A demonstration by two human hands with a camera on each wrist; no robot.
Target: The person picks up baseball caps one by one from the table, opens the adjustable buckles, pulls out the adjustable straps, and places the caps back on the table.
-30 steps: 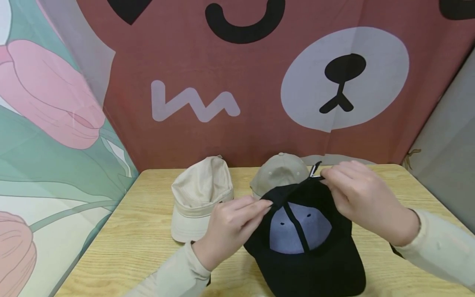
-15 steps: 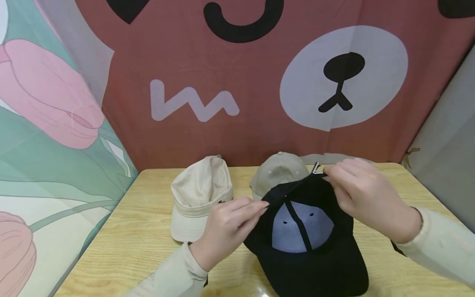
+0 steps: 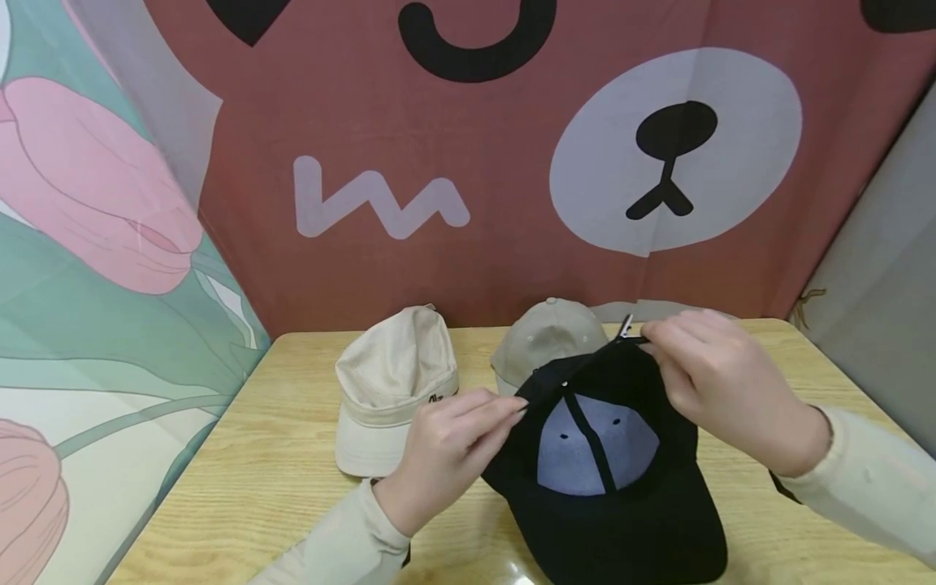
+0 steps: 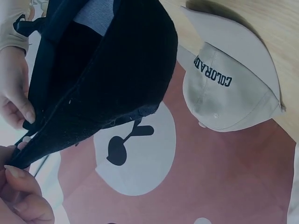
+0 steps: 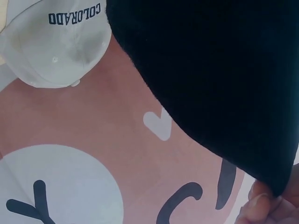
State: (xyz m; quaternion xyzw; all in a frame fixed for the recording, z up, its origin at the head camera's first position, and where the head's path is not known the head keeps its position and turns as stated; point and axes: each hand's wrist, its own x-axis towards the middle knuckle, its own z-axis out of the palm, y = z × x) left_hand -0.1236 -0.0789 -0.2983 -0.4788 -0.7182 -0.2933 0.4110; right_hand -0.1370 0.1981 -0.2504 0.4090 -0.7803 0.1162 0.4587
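A black baseball cap (image 3: 621,532) hangs between the two hands, its brim toward the person and its blue-grey lined inside (image 3: 570,455) showing. At the left side of its rim, the left hand (image 3: 453,455) pinches the edge between thumb and fingers. Higher up on the right, the right hand (image 3: 720,394) pinches the back edge beside a strap with a small metal buckle (image 3: 626,327). The left wrist view shows the black cap (image 4: 131,70) from the side, with both hands at its edge. In the right wrist view the cap's dark cloth (image 5: 210,79) fills much of the picture.
A cream cap (image 3: 398,370) stands on the wooden table (image 3: 241,471) at left. Behind the black cap is a grey-beige cap (image 3: 548,345); its COLORADO lettering shows in both wrist views. A printed bear cloth (image 3: 380,268) hangs along the table's far edge.
Over the last second the black cap and the right hand have shifted slightly right and up. The left hand has moved slightly left, with its grip on the rim kept.
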